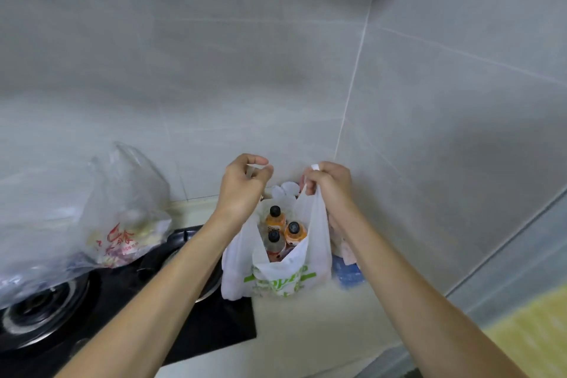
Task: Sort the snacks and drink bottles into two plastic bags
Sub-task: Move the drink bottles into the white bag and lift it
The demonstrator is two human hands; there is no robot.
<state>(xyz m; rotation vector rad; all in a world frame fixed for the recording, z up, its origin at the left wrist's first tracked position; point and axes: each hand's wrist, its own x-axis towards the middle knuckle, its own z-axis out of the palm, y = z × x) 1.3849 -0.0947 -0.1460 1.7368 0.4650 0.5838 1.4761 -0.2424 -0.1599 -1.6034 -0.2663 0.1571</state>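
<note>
A white plastic bag with green print point(276, 279) stands on the pale counter against the tiled wall. Inside it stand three drink bottles with black caps point(280, 232), two orange and one clear. My left hand point(245, 184) pinches the bag's left handle. My right hand point(328, 182) grips the right handle and holds it up. To the left, a clear plastic bag with red print point(122, 218) holding snacks sits on the stove.
A black gas stove point(122, 310) with a round burner point(40, 313) fills the lower left. A blue item point(349, 273) and white packaging point(345, 247) lie right of the white bag. The counter edge point(429, 344) runs along the lower right.
</note>
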